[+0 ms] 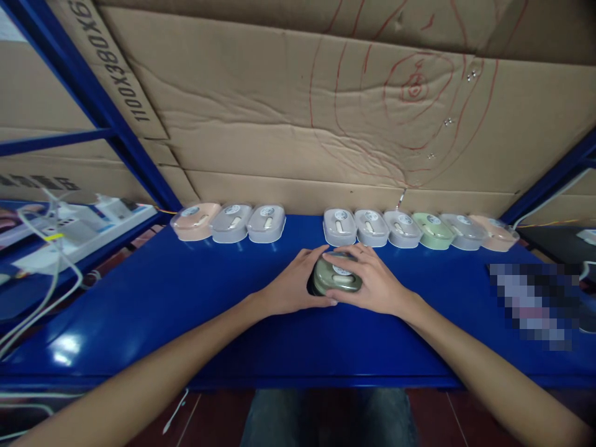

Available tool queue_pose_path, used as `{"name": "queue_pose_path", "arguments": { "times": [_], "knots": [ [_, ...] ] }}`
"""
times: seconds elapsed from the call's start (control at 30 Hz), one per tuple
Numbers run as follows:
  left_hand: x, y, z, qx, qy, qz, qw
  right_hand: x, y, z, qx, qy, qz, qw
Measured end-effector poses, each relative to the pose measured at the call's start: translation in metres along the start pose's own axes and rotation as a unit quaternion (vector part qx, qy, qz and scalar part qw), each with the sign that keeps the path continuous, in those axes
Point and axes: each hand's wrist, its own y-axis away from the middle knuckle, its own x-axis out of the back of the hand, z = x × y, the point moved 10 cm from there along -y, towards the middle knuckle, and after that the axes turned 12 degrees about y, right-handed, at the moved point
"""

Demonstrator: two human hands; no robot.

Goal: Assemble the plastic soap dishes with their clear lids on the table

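A dark green lidded box (343, 280), with a round sticker and a pale oval handle or vent on its see-through lid, is between my hands over the middle of the blue table. My left hand (294, 283) curves around its left side, thumb at the near edge and fingers at the far edge. From the right, my right hand (376, 280) grips the lid, fingers over the far side and thumb along the near side. Whether the box's base rests on the tabletop is hard to see.
Along the back of the blue table (307, 347) stand similar boxes: a left group with a peach box (194, 221) and grey ones, and a right group with grey boxes, a green box (435, 230) and another peach box (494, 233). Cardboard (261, 112) rises behind. A power strip (84, 236) lies left.
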Motion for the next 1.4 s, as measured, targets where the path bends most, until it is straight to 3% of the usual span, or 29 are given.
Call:
{"name": "queue_pose_path", "arguments": {
  "times": [0.53,1.4],
  "knots": [
    [-0.003,-0.003,0.0,-0.03,-0.013,-0.009,0.999,0.001,-0.001,-0.016,0.045,0.057,-0.024,0.997],
    [0.001,-0.001,0.001,-0.015,-0.005,0.004,1.0,0.003,-0.006,-0.009,0.01,0.01,-0.027,1.0]
  ]
}}
